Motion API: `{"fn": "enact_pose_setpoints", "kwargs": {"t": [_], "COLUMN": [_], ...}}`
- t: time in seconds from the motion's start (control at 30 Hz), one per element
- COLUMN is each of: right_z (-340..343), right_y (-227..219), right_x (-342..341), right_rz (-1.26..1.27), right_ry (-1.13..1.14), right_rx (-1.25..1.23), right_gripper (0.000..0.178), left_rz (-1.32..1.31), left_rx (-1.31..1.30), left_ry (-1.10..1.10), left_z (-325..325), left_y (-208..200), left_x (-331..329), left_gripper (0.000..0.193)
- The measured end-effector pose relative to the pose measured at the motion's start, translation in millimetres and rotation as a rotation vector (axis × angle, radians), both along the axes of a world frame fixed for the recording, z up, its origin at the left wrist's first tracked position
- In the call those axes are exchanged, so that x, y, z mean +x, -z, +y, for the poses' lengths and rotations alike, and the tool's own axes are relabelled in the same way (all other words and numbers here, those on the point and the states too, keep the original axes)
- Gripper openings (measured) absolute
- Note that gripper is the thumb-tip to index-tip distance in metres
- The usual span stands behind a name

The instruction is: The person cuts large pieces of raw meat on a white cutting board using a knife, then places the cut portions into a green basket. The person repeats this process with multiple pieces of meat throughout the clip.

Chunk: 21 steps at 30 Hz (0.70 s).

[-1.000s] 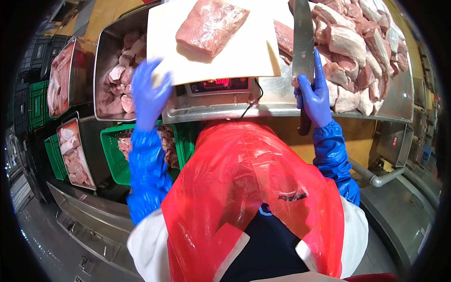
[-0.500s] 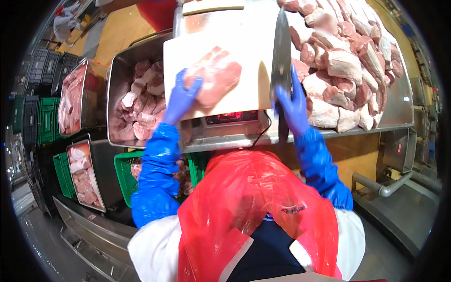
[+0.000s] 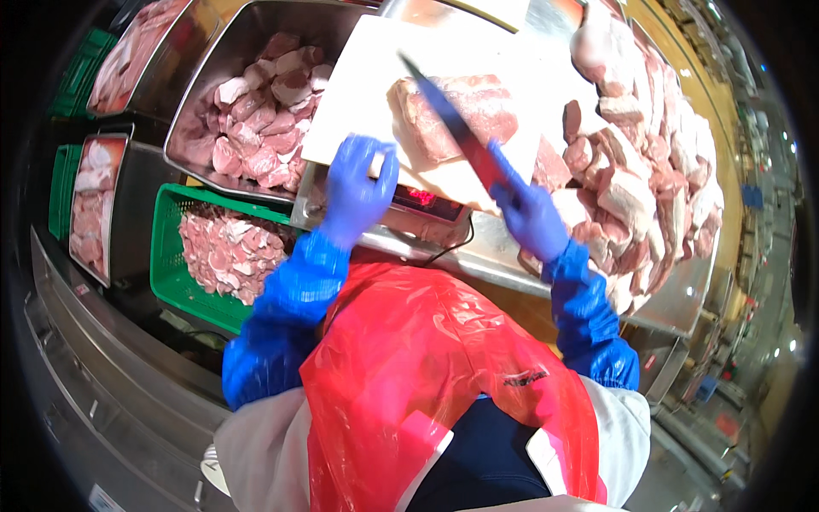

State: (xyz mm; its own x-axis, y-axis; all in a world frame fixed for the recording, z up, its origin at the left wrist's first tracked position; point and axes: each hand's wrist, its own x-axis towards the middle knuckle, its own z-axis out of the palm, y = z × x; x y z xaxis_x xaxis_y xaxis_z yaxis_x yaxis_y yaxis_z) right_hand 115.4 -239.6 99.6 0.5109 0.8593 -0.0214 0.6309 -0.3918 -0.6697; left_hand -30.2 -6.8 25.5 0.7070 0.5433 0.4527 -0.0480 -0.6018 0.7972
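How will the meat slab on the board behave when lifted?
The raw meat slab looks thick, so probably heavy and slightly floppy. Its flesh looks moist, perhaps slippery. Lying flat on the cutting board, it should hardly roll.

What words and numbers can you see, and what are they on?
I can't clearly read any, but I can see these marks:
Red lit display beneath the white cutting board: glowing digits, too blurred.
Red apron: dark print, too small and wrinkled.
Metal ledge on the left: little label, too tiny.
White label at the bottom left: too small.
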Motion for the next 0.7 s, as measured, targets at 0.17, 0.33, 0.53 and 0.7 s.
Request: {"fn": "enact_pose_setpoints", "kwargs": {"t": [0.17, 0.33, 0.53, 0.7], "right_z": [29, -36, -106, -86], "right_y": [11, 11, -35, -45], "right_x": [5, 6, 17, 10], "right_rz": [-0.091, -0.165, -0.173, -0.031], "right_ry": [-0.091, -0.162, -0.173, 0.113], "right_rx": [0.005, -0.192, -0.401, 0.057], "right_gripper": [0.065, 0.068, 0.065, 0.066], "left_rz": [0.006, 0.057, -0.055, 0.183], "left_rx": [0.346, 0.399, 0.338, 0.48], "left_ry": [-0.112, -0.174, -0.151, 0.09], "left_z": [-53, -44, -50, -53], "left_y": [-14, 23, 0, -12], "left_x": [10, 28, 15, 36], "left_gripper": [0.016, 0.02, 0.017, 0.025]}}
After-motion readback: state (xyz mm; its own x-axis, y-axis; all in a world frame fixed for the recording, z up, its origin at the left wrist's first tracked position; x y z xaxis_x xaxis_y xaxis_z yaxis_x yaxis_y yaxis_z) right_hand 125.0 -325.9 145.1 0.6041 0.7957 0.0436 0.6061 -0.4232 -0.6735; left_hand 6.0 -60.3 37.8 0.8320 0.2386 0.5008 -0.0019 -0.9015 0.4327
